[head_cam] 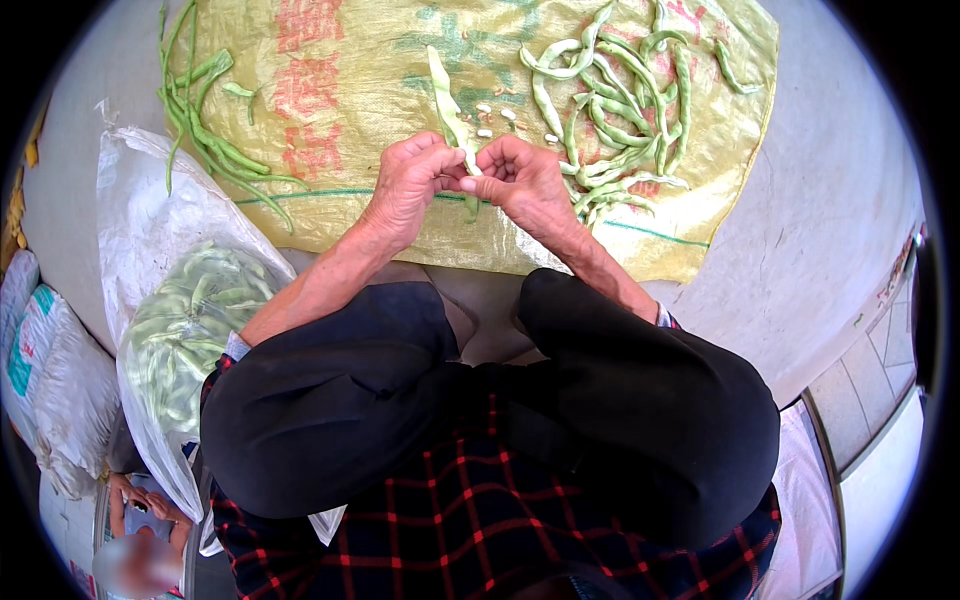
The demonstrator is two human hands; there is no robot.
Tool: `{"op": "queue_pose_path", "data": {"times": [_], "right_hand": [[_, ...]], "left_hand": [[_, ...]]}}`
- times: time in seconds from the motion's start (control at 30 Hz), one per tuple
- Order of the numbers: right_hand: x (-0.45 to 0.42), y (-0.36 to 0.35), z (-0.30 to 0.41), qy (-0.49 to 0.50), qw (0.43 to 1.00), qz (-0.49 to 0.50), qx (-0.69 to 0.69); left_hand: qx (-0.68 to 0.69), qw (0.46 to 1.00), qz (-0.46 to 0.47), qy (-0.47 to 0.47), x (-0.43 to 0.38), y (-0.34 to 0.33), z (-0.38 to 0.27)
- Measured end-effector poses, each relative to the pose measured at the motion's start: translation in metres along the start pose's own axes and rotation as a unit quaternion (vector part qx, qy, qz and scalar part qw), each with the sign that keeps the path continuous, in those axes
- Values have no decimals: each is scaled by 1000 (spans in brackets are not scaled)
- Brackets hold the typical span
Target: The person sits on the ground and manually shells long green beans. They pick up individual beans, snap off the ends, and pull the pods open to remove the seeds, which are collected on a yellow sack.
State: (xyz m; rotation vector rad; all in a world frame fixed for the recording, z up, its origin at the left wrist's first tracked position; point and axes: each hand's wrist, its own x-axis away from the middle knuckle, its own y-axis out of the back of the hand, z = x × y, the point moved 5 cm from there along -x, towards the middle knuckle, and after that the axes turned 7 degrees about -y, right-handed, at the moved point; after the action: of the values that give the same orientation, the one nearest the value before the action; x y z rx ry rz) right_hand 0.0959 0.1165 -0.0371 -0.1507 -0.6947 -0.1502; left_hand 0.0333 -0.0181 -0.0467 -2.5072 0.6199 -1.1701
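Between my two hands is a pale green bean pod [448, 105], its long upper end pointing away from me. My left hand [416, 176] pinches it from the left between thumb and fingers. From the right, my right hand [525, 176] pinches its lower part with thumb and forefinger. Under the hands lies a yellow woven plastic sack [367, 97] bearing printed writing. Several loose white beans [484, 133] and small brownish bits lie on the sack just beyond my right hand. A heap of flat green bean pods [630, 105] spreads beside that hand.
At the left of the sack lies a bundle of thin green bean pods [202, 135]. A clear plastic bag [161, 352] full of pods stands by my left knee. White stuffed sacks [71, 375] rest further left. Another person [142, 517] is at lower left. Concrete floor [817, 172] surrounds the sack.
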Motion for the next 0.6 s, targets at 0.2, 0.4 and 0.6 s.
{"op": "queue_pose_path", "data": {"times": [0.2, 0.4, 0.6], "right_hand": [[1, 2, 4, -25, 999, 11, -46], [0, 2, 2, -30, 997, 26, -64], [-1, 5, -2, -51, 992, 21, -116]], "left_hand": [[79, 994, 57, 41, 1, -2, 5], [145, 986, 66, 56, 1, 1, 12], [141, 986, 70, 49, -2, 1, 7]]}}
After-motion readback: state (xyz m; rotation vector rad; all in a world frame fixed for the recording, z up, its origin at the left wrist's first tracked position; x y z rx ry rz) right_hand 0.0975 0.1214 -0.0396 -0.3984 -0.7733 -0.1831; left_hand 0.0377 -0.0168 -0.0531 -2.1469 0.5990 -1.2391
